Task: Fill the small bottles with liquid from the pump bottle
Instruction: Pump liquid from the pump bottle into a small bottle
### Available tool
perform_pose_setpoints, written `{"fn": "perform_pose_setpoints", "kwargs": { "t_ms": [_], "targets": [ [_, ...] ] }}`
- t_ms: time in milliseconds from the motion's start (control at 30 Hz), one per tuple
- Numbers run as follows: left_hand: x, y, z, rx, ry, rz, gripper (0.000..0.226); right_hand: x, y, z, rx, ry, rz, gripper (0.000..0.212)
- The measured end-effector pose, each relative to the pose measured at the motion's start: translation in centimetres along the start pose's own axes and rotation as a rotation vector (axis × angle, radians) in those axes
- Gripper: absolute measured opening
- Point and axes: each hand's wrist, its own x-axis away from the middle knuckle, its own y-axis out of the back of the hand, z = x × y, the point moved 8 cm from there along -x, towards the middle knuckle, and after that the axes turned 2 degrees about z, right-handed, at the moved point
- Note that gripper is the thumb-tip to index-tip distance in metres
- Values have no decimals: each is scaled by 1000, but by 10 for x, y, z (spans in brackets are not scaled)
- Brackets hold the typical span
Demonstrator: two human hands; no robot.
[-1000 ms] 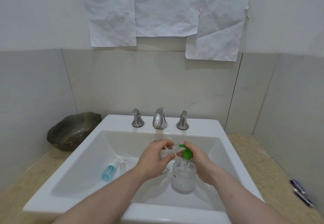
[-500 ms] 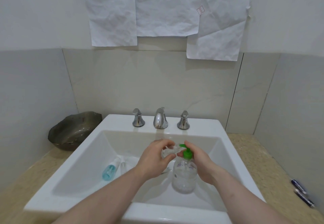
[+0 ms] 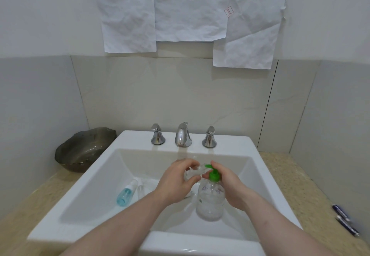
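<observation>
My left hand (image 3: 176, 181) grips a small clear bottle (image 3: 191, 173), fingers curled round it, held at the green nozzle of the pump bottle (image 3: 210, 197). My right hand (image 3: 226, 183) rests on the pump head, fingers curved over it. The pump bottle stands upright in the sink (image 3: 96, 199); a blue bottle (image 3: 126, 194) lies to its left.

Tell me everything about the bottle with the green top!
The pump bottle is clear plastic, round-bodied, with faint purple print and a bright green pump head whose spout points left. It stands upright in the white sink, holding clear liquid. The right hand is on the pump from behind. The left hand holds a small clear bottle at the spout.
</observation>
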Motion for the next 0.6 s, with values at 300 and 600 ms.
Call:
{"fn": "perform_pose_setpoints", "kwargs": {
  "t_ms": [300, 600],
  "targets": [
    [0, 4, 0, 11, 22, -23, 32, 6, -5, 5, 16, 37, -15, 42],
    [1, 3, -3, 3, 4, -8, 31, -2, 0, -1, 17, 9, -9, 44]
  ]
}}
